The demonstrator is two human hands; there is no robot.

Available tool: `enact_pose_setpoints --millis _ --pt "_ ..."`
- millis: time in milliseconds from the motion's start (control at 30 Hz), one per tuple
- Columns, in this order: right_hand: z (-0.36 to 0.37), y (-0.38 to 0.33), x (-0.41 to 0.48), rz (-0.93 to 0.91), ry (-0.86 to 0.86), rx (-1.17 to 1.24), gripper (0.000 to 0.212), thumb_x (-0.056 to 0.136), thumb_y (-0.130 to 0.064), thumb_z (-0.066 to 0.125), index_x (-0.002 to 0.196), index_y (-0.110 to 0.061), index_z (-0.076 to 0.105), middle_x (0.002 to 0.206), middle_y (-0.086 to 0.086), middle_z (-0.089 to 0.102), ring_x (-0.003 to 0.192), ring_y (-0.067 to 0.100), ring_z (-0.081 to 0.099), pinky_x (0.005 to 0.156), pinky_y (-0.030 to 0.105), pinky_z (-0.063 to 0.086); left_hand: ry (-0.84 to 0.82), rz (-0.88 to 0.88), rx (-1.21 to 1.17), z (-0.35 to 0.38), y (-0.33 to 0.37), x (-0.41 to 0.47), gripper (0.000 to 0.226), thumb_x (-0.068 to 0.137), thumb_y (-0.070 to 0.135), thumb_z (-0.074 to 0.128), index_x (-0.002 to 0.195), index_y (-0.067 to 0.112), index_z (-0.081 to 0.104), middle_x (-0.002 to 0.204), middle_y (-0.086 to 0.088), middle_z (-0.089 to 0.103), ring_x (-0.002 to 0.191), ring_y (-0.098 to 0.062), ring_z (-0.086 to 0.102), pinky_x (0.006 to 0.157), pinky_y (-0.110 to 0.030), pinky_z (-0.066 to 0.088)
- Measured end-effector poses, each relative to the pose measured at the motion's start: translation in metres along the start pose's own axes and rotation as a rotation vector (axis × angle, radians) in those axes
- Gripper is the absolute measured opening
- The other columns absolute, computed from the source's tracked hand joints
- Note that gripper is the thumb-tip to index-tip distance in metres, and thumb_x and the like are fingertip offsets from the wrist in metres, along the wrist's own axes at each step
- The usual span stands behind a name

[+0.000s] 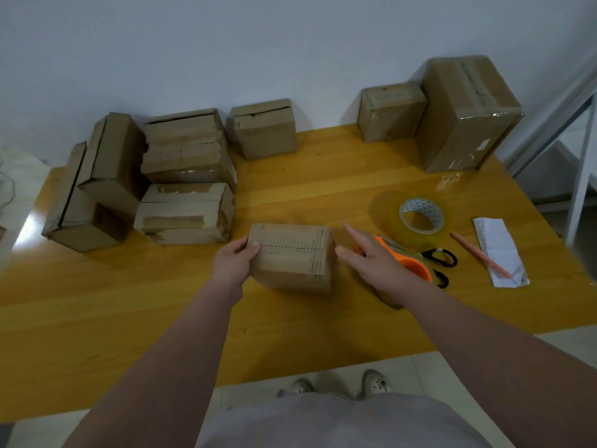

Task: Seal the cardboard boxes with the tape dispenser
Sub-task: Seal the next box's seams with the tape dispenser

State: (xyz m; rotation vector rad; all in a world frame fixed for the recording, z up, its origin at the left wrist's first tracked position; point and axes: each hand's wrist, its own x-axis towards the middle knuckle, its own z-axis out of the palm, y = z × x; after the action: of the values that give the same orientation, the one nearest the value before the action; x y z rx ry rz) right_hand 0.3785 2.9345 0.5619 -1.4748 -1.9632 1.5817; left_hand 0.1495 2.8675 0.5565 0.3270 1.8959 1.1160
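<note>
A small cardboard box sits on the wooden table in front of me. My left hand grips its left end, thumb on top. My right hand hovers just right of the box with fingers straight and spread, holding nothing. Under that hand lies the orange tape dispenser, partly hidden by it. A roll of clear tape lies flat behind the dispenser.
Several unsealed boxes crowd the table's back left, one more box at back centre. Two taped boxes stand at the back right. Black-handled scissors, a pink pen and a folded paper lie at right.
</note>
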Motion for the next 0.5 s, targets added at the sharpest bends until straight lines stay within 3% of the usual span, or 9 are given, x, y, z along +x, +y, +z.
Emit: enact_pose_setpoints --millis 100,167,233,400,500 --pt "0.013 -0.012 0.006 -0.017 -0.116 0.098 0.062 0.096 -0.049 0.049 0.151 -0.037 0.022 0.158 -0.007 0.022 0.146 0.015 0.02 0.116 0.031 0.021 0.002 -0.073 -0.074 -0.003 0.003 0.004 0.037 0.096 0.02 0.057 0.133 0.015 0.054 0.133 -0.004 0.048 0.11 -0.022 0.044 0.092 -0.043 0.047" --pt "0.024 -0.013 0.01 -0.049 -0.099 0.097 0.076 0.081 -0.073 0.054 0.147 -0.048 0.026 0.156 -0.005 0.027 0.143 0.019 0.027 0.116 0.043 0.027 0.017 -0.11 -0.095 -0.003 0.003 0.006 0.035 0.097 0.021 0.057 0.132 0.015 0.055 0.136 -0.005 0.046 0.113 -0.025 0.044 0.091 -0.046 0.048" --pt "0.03 -0.011 0.014 -0.1 -0.038 0.081 0.082 0.069 -0.083 0.054 0.141 -0.047 0.037 0.146 0.0 0.035 0.136 0.022 0.035 0.111 0.047 0.034 0.014 -0.167 -0.124 -0.001 0.002 0.005 0.034 0.097 0.022 0.057 0.129 0.013 0.055 0.138 -0.008 0.047 0.12 -0.03 0.045 0.086 -0.047 0.048" --pt "0.03 -0.02 0.014 -0.134 0.15 0.077 0.072 0.071 -0.068 0.051 0.13 -0.028 0.056 0.125 0.004 0.047 0.121 0.023 0.045 0.105 0.04 0.037 -0.053 -0.314 -0.167 0.005 -0.005 0.002 0.026 0.096 0.025 0.058 0.118 0.011 0.057 0.128 -0.012 0.056 0.112 -0.032 0.054 0.079 -0.046 0.048" --pt "0.027 -0.02 0.014 -0.147 0.177 0.099 0.06 0.083 -0.064 0.049 0.126 -0.025 0.062 0.123 0.004 0.056 0.117 0.022 0.051 0.102 0.043 0.042 -0.06 -0.371 -0.156 0.007 -0.004 0.001 0.023 0.094 0.027 0.061 0.11 0.011 0.059 0.124 -0.013 0.059 0.107 -0.03 0.056 0.075 -0.045 0.048"
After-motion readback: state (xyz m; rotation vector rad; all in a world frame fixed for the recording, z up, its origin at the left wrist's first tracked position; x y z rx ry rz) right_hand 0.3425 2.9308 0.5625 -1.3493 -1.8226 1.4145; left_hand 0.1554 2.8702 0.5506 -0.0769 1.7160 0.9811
